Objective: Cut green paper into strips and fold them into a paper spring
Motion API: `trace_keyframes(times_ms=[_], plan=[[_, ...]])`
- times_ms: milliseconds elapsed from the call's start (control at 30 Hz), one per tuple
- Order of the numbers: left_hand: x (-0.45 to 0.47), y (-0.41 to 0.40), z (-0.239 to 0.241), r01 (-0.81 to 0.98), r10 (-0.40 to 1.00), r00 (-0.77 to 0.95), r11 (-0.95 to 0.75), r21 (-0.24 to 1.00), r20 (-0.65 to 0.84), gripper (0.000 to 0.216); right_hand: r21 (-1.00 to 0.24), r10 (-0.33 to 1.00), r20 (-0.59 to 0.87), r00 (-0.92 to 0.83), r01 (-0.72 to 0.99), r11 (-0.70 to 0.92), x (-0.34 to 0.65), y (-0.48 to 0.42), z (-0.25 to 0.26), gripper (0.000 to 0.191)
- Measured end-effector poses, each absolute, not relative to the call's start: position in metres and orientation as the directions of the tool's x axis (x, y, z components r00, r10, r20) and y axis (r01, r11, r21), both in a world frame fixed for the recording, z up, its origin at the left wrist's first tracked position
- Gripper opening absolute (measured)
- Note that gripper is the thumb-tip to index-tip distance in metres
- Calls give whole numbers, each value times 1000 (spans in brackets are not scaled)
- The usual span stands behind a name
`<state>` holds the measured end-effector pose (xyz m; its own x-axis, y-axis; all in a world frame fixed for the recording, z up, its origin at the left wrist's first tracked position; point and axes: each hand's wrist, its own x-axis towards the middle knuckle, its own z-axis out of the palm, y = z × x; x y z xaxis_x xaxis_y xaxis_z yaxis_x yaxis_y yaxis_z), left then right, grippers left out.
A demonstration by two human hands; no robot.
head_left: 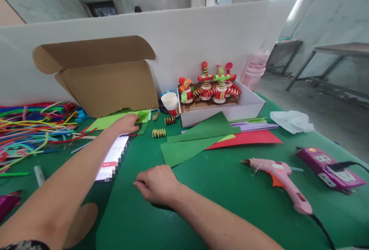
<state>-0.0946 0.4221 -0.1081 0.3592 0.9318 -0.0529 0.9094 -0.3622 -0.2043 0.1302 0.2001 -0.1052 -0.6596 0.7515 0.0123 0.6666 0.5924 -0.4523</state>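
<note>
Green table [230, 173], craft clutter: L hand [127, 124] on light-green sheet [100, 122], right by cardboard box [109, 88].
Fingers bunched on sheet's near edge, pinch vs press can't tell; I'd keep it flat, no crease. R hand [158, 184] curled closed, palm down, nothing seen in it, beside dark-green sheet [187, 150].

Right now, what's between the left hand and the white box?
Head view: two small accordion-folded paper pieces on the green table, a paper cup just behind them.

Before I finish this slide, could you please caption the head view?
Left hand touches a light-green paper sheet by an open brown cardboard box; right hand rests on the green table.
</note>
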Motion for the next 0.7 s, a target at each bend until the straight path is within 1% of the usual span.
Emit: trace_keyframes(times_ms=[67, 200, 300, 700], plan=[[-96, 425, -110, 917, 941, 333, -337, -215, -55, 33, -451, 751, 15, -660, 666, 595, 130, 200, -105, 29], [-98, 431, -112, 929, 956, 287, -292, -228, -55, 26, -450, 749, 16, -662, 664, 597, 130, 200, -106, 29], [-101, 436, -113, 939, 964, 262, -266, -220, -47, 28, -452, 746, 16, -665, 661, 599, 130, 200, -107, 29], [-111, 443, -107, 966, 971, 237, -239, -98, -23, 36, -464, 749, 21, -663, 657, 594, 131, 201, -107, 29]])
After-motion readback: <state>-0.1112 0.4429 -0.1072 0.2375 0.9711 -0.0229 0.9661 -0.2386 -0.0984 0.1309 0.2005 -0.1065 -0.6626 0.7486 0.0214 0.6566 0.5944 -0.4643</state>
